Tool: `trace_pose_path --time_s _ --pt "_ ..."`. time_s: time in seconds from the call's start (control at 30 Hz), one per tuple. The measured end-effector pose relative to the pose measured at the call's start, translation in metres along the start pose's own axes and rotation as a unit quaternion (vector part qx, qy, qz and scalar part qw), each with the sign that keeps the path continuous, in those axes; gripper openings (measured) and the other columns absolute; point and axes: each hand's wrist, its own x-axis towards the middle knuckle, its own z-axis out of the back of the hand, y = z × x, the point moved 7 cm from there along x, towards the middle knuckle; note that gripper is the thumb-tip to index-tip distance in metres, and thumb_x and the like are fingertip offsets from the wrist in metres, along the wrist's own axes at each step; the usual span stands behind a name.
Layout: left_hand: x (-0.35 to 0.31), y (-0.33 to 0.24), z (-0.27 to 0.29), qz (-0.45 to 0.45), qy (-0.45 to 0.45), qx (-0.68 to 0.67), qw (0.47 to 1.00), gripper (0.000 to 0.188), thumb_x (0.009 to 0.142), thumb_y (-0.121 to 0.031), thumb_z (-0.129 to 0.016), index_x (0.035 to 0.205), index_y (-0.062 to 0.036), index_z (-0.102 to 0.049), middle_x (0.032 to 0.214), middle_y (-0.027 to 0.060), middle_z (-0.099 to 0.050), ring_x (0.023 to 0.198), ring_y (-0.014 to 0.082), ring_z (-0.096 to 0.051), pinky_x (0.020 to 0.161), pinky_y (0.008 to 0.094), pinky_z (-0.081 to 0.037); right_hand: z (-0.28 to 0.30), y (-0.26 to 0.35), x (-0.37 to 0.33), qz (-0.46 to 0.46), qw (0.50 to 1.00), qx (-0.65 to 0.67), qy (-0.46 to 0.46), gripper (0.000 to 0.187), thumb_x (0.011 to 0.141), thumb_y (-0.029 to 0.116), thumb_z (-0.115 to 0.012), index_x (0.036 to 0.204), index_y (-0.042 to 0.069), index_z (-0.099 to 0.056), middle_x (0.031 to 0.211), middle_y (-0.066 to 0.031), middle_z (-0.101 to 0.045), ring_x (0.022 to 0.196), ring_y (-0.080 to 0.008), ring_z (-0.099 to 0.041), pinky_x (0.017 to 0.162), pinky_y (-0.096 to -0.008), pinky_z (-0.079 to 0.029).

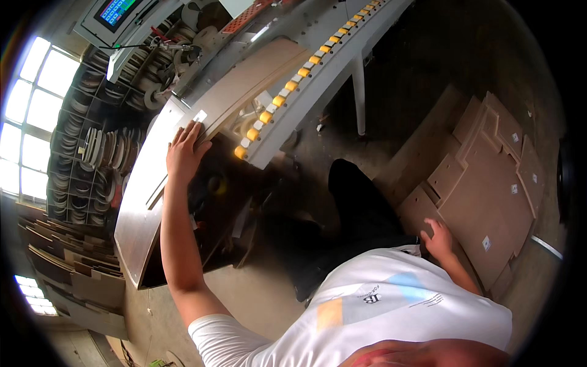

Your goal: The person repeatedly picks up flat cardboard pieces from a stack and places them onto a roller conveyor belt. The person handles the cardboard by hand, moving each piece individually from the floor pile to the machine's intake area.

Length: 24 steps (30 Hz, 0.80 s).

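Note:
My left hand [185,153] reaches forward with its fingers stretched out. It rests flat at the near end of a long brown board [257,70], which lies on the machine's table. A small white label [200,115] shows just beyond my fingertips. My right hand [437,238] hangs low at my right side with its fingers apart and nothing in them. It is nearest to a stack of brown panels [483,189] with cut-out edges and small white labels; whether it touches them I cannot tell.
Yellow rollers [279,101] line the machine's grey rail [318,85], carried by a leg [359,98]. A control screen [116,12] stands at the far left. Racks of edging coils [104,150] stand beyond the table's pale wing [137,208]. More boards [73,263] lean at the left.

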Motion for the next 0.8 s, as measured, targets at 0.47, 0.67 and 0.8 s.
trace_pose_path --time_s 0.47,0.67,0.8 --pt "0.096 0.032 -0.041 -0.013 -0.048 -0.054 0.997 0.056 0.102 -0.042 -0.061 0.151 -0.0167 -0.055 0.157 0.0081 -0.052 0.146 0.0358 -0.045 0.118 0.0450 -0.039 -0.029 -0.059 -0.035 -0.125 0.979 -0.157 0.038 0.106 0.062 0.026 -0.092 0.154 0.008 -0.043 0.167 -0.0128 -0.034 0.153 -0.0342 -0.032 0.121 -0.0501 -0.033" --pt "0.141 0.042 -0.048 0.052 -0.015 -0.036 0.998 0.059 0.101 -0.046 -0.057 0.152 -0.0175 -0.054 0.158 0.0064 -0.052 0.144 0.0298 -0.049 0.117 0.0415 -0.040 -0.028 -0.054 -0.026 -0.157 0.974 -0.151 0.059 0.111 0.057 0.024 -0.093 0.154 0.006 -0.042 0.168 -0.0132 -0.032 0.154 -0.0341 -0.031 0.123 -0.0484 -0.031" --pt "0.149 0.019 -0.042 0.092 0.026 0.021 0.995 0.062 0.100 -0.052 -0.055 0.154 -0.0215 -0.052 0.158 0.0036 -0.052 0.142 0.0283 -0.051 0.114 0.0426 -0.043 -0.037 -0.059 -0.029 -0.171 0.971 -0.157 0.056 0.108 0.057 0.021 -0.091 0.152 0.004 -0.043 0.168 -0.0148 -0.031 0.154 -0.0351 -0.032 0.126 -0.0447 -0.031"
